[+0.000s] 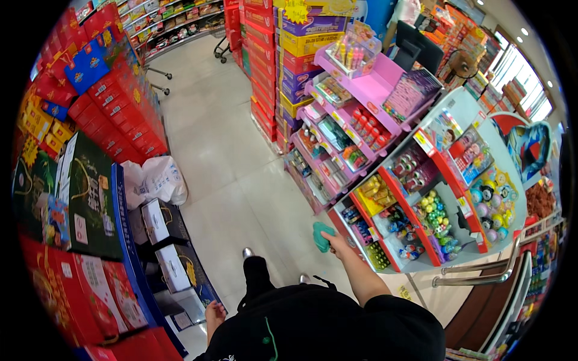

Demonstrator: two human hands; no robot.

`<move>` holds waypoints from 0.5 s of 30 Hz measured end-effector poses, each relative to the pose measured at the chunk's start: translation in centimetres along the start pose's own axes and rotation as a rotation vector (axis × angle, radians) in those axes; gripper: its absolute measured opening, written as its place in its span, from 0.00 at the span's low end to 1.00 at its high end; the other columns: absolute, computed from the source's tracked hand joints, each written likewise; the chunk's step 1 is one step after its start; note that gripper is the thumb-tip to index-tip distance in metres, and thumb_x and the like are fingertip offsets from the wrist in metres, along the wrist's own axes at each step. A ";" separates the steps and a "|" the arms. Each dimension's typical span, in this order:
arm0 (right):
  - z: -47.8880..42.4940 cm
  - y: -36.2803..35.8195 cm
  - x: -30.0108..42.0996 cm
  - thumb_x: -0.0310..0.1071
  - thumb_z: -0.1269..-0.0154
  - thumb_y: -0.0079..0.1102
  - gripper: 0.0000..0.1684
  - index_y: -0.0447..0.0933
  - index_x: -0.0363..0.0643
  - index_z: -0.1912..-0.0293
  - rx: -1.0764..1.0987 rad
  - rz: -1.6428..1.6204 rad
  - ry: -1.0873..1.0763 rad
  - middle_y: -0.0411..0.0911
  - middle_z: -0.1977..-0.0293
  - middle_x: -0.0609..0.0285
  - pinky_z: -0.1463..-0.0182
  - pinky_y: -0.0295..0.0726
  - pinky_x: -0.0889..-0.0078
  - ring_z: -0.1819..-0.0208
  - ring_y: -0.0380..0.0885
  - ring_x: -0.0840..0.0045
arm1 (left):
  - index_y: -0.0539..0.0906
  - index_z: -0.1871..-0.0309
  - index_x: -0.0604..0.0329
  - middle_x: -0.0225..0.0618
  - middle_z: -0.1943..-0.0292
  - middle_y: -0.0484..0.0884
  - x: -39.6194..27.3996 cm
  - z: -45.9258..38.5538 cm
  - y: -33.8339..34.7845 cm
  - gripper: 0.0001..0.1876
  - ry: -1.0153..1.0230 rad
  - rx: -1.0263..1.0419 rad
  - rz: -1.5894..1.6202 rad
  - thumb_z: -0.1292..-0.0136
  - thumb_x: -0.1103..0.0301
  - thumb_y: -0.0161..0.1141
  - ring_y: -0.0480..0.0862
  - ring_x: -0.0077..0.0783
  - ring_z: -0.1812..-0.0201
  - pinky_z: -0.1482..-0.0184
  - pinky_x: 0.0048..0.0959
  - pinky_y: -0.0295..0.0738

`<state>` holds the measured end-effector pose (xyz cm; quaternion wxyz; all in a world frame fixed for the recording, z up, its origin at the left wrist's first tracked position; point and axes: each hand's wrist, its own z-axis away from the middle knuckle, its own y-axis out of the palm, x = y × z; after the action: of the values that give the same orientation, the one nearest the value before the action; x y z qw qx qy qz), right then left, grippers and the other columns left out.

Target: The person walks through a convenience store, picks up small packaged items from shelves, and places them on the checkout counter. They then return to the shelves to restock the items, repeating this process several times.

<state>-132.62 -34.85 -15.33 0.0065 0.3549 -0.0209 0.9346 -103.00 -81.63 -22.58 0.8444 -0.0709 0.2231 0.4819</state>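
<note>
My right hand (336,243) grips a bunched green cloth (321,236) out in front of my body, above the tiled floor. Just beyond it stands a tiered display rack (381,217) with red dividers, holding small candies and toys. My left hand (216,312) hangs low at my side with loosely curled fingers and nothing visible in it. Nearest to that hand are white and dark gift boxes (174,268) on the low level of a blue-edged display (124,230).
A pink stepped rack (384,76) of small goods stands ahead on the right, beside tall stacks of cartons (295,58). Red boxes (122,115) and a white plastic bag (158,182) line the left. A metal rail (478,280) curves at the lower right.
</note>
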 end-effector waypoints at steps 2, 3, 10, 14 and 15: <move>-2.4 4.4 2.0 0.49 0.46 0.66 0.23 0.71 0.46 0.58 0.060 -0.087 0.008 0.64 0.79 0.72 0.85 0.49 0.84 0.85 0.54 0.90 | 0.73 0.54 0.49 0.33 0.70 0.77 -3.0 -3.2 3.3 0.11 0.007 0.105 -0.080 0.40 0.67 0.52 0.76 0.29 0.75 0.77 0.27 0.69; -3.6 6.7 3.1 0.49 0.46 0.65 0.23 0.71 0.45 0.57 0.085 -0.136 0.010 0.64 0.79 0.72 0.85 0.48 0.84 0.86 0.54 0.89 | 0.73 0.54 0.49 0.33 0.70 0.78 -5.3 -4.7 5.7 0.11 0.010 0.163 -0.125 0.40 0.68 0.52 0.76 0.29 0.74 0.76 0.27 0.70; -5.2 22.9 11.5 0.49 0.44 0.64 0.26 0.68 0.46 0.52 0.253 -0.222 0.028 0.66 0.75 0.72 0.84 0.49 0.88 0.83 0.55 0.91 | 0.69 0.42 0.51 0.33 0.53 0.76 -22.4 -2.0 27.4 0.24 0.063 0.631 -0.535 0.40 0.58 0.60 0.77 0.32 0.54 0.51 0.39 0.70; -5.0 29.7 16.9 0.46 0.41 0.62 0.21 0.68 0.48 0.52 0.407 -0.223 -0.012 0.65 0.75 0.74 0.83 0.54 0.89 0.82 0.58 0.92 | 0.65 0.38 0.50 0.34 0.46 0.73 -25.6 -3.0 35.1 0.28 -0.101 0.828 -0.538 0.40 0.55 0.60 0.74 0.35 0.47 0.45 0.46 0.68; -6.0 31.1 17.4 0.45 0.40 0.61 0.21 0.68 0.48 0.51 0.430 -0.253 0.004 0.67 0.75 0.74 0.82 0.54 0.88 0.81 0.58 0.92 | 0.64 0.37 0.50 0.35 0.45 0.72 -26.1 -3.7 36.6 0.29 -0.144 0.897 -0.518 0.40 0.55 0.61 0.74 0.36 0.46 0.45 0.47 0.67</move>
<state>-150.44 -65.70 -9.33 0.0478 0.3461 0.2231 0.9100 -146.46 -84.09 -10.72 0.8965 0.2781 0.3239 0.1180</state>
